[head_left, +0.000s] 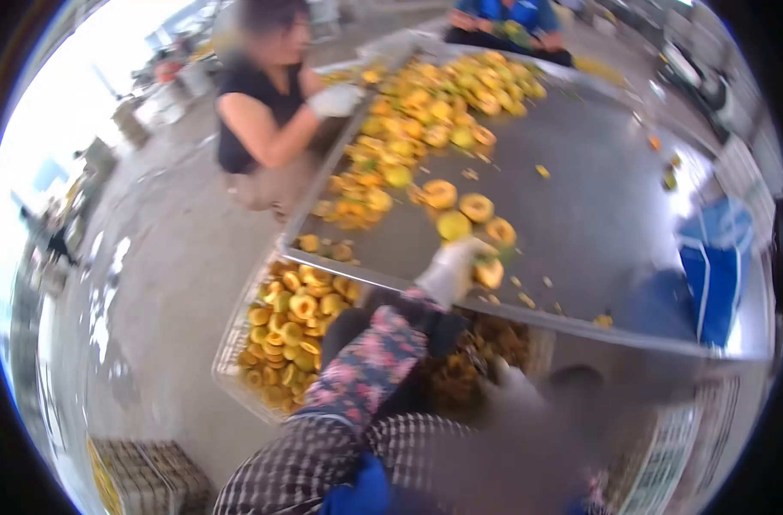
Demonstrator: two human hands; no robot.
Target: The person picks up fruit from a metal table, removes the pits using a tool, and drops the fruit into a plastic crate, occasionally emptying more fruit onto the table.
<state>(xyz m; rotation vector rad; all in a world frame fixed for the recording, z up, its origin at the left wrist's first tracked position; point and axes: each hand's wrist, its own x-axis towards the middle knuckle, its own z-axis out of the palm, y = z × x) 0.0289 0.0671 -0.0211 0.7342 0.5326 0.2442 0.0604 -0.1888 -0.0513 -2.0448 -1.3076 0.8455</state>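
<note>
My left hand point(447, 273) is at fruit point(489, 274) near the table edge point(580, 325); I can't tell whether it, or my right hand point(513, 388) (blurred), grips anything; a hasty drag could spill fruit.

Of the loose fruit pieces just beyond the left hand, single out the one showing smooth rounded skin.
The yellow fruit piece closest above the left hand; the neighbouring pieces show hollow cut faces.
</note>
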